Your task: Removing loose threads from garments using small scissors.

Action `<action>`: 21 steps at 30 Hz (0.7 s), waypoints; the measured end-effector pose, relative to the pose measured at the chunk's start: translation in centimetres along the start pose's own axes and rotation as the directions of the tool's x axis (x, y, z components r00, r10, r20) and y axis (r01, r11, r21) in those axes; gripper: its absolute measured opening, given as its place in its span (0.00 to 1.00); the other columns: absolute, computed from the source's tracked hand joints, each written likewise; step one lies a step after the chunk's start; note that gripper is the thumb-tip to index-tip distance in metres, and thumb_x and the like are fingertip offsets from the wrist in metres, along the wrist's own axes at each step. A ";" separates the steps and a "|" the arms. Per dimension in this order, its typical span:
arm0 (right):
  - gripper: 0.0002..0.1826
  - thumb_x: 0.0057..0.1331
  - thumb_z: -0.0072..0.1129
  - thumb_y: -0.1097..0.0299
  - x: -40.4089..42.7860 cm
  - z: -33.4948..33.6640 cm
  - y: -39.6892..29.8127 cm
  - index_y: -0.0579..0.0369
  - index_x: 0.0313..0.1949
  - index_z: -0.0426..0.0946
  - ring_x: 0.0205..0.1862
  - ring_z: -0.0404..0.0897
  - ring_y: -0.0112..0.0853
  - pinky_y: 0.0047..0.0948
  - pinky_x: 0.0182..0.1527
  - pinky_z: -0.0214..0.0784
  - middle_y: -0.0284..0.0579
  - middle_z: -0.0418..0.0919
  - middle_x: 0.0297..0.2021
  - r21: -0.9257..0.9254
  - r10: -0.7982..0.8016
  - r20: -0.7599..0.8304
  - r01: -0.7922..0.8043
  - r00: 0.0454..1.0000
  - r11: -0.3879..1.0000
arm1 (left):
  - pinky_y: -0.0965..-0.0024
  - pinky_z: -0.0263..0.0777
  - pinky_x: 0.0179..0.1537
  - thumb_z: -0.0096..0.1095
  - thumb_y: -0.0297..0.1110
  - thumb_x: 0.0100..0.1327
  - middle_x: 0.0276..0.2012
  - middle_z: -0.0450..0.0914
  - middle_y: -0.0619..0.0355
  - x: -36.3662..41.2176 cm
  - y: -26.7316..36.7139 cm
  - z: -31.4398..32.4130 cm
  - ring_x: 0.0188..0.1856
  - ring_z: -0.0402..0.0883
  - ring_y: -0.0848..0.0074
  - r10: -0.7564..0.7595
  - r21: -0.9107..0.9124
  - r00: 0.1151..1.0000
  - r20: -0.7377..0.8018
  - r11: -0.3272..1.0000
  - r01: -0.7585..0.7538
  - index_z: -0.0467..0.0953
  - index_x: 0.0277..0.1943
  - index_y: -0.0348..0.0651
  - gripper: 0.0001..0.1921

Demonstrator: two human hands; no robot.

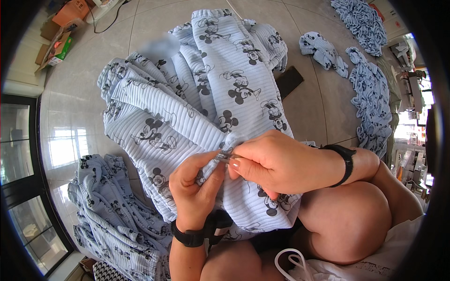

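Light blue ribbed trousers with a cartoon mouse print (242, 84) lie spread over my lap and reach away from me. My left hand (197, 186) pinches a gathered edge of the cloth between thumb and fingers. Close against it, my right hand (270, 161) grips a small metal tool (226, 157), perhaps thread snips, with its tip at that edge. Most of the tool is hidden by my fingers, so its exact kind cannot be told. More folded garments of the same print (154, 133) lie under and beside the held edge.
A pile of matching garments (116, 210) lies at lower left. Bunched blue garments (371, 102) and a smaller bundle (323, 52) are on the tiled floor at right. A dark phone (290, 82) lies beside the trousers. An open cardboard box (59, 49) stands at upper left.
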State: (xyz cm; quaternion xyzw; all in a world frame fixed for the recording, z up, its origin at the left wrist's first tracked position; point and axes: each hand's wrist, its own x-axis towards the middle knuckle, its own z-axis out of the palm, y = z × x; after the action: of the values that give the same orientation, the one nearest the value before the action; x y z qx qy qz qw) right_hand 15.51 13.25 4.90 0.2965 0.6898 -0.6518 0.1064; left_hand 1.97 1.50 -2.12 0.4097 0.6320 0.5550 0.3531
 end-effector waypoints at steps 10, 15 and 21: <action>0.15 0.66 0.43 0.67 0.1 0.6 0.1 0.65 0.27 0.70 0.11 0.74 0.27 0.25 0.15 0.63 0.46 0.72 0.13 0.082 -0.020 -0.082 0.027 0.996 0.996 | 0.79 0.67 0.34 0.63 0.18 0.50 0.27 0.79 0.57 -0.2 -0.1 0.1 0.29 0.76 0.81 -0.029 -0.026 0.999 -0.031 0.999 0.028 0.78 0.37 0.33 0.10; 0.16 0.67 0.42 0.66 0.1 0.7 0.2 0.66 0.27 0.70 0.12 0.74 0.26 0.25 0.14 0.63 0.45 0.73 0.14 0.128 -0.007 -0.102 0.020 0.995 0.992 | 0.83 0.66 0.36 0.58 0.18 0.54 0.31 0.78 0.61 -0.1 0.0 -0.2 0.32 0.73 0.85 -0.011 -0.007 1.000 0.027 1.000 0.011 0.76 0.39 0.30 0.08; 0.12 0.68 0.41 0.69 0.0 0.2 -0.2 0.63 0.30 0.71 0.14 0.75 0.22 0.20 0.16 0.64 0.39 0.72 0.17 0.013 0.040 -0.006 -0.040 0.999 0.999 | 0.79 0.67 0.33 0.62 0.19 0.50 0.27 0.80 0.58 -0.1 -0.1 0.1 0.29 0.76 0.81 -0.030 -0.005 0.999 -0.032 1.000 0.030 0.78 0.37 0.34 0.09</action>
State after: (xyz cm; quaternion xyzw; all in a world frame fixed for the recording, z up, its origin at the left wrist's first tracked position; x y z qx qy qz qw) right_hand 15.39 13.08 5.04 0.3130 0.6799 -0.6530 0.1156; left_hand 2.11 1.44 -2.20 0.3904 0.6424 0.5576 0.3521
